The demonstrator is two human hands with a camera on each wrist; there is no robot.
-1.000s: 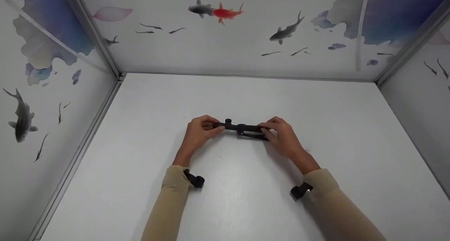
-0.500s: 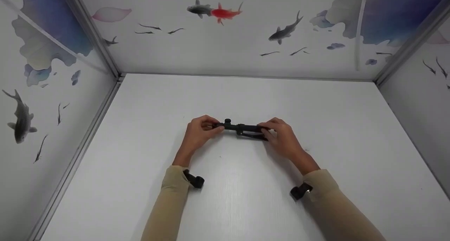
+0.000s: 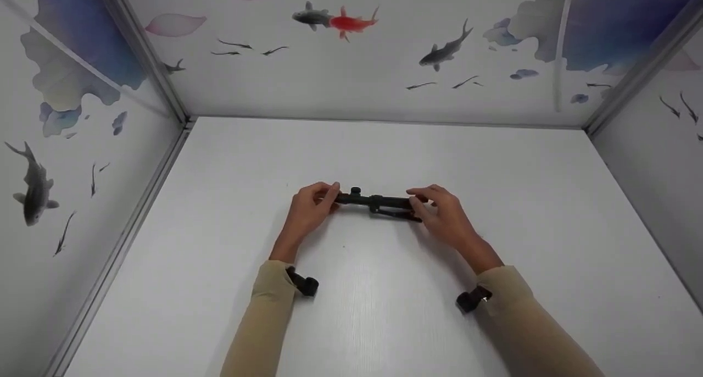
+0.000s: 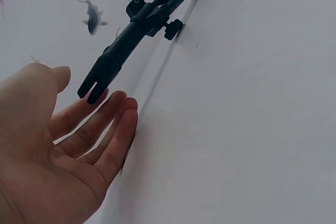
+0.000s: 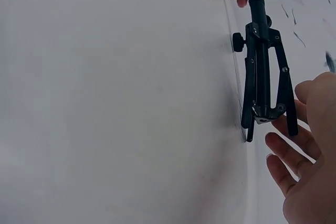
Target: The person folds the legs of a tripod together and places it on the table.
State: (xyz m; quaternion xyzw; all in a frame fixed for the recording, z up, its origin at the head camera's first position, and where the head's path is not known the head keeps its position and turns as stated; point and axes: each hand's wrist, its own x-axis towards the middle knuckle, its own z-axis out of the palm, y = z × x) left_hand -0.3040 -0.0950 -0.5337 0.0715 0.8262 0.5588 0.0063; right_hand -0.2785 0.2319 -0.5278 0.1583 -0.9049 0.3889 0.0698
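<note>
A small black tripod (image 3: 377, 202) with folded legs lies sideways on the white table between the two hands. Its forked end (image 4: 97, 85) points to the left hand, and its leg ends (image 5: 292, 124) to the right. My left hand (image 3: 308, 212) is at the forked end, thumb lifted off and the fingers loosely bent just past the tip. By the legs is my right hand (image 3: 446, 217), its thumb and fingers spread apart around them without gripping. A side knob (image 5: 238, 42) sticks out from the tripod's middle.
White panels printed with fish and lotus shapes wall in the table (image 3: 357, 311) at the back (image 3: 351, 75), left (image 3: 71, 162) and right. Grey metal strips run along the corners. Each cuff carries a black wrist camera (image 3: 306, 283).
Both hands have loosened from the tripod. The left thumb has risen off the forked end, and the right fingers have lifted and parted from the leg end. The tripod stays in place.
</note>
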